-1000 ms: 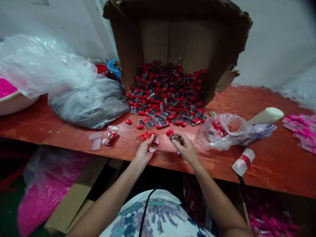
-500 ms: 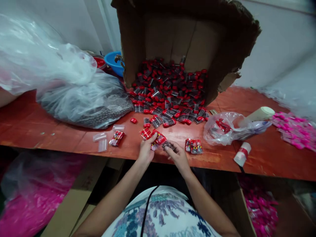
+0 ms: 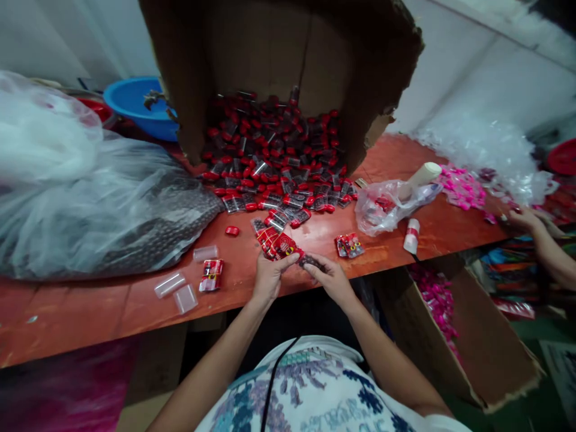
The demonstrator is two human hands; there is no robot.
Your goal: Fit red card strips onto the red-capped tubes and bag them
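Both hands meet at the counter (image 3: 112, 300) edge: my left hand (image 3: 269, 277) pinches a fan of red packets (image 3: 275, 245), my right hand (image 3: 330, 277) grips a small dark case (image 3: 309, 261), touching them, near the spilled cardboard box (image 3: 279, 72).

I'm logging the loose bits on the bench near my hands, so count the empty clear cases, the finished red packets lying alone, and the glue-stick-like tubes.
Clear empty cases: 3
Red packet bundles lying apart from my hands: 2
White tubes: 2
Total: 7
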